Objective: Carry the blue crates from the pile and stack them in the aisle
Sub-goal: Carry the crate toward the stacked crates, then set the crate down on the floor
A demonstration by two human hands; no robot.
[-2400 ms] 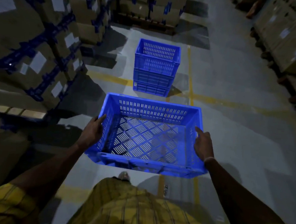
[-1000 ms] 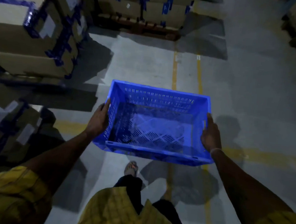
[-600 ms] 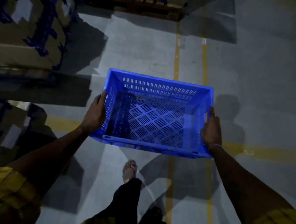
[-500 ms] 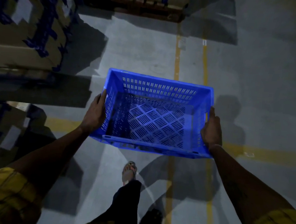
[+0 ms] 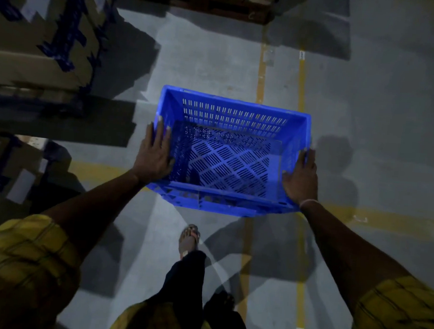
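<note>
The blue crate [image 5: 231, 152] is sitting straight ahead between both hands, its long axis running left to right. The left hand [image 5: 155, 155] and right hand [image 5: 299, 178] are pressing flat, fingers straight, on its short sides, equally near.

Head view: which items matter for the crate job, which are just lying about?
Job:
- blue crate, empty
- left hand and right hand, flat against its side walls

Lying about:
- taped cardboard boxes, left
- wooden pallet, far end
- yellow floor lines
</note>
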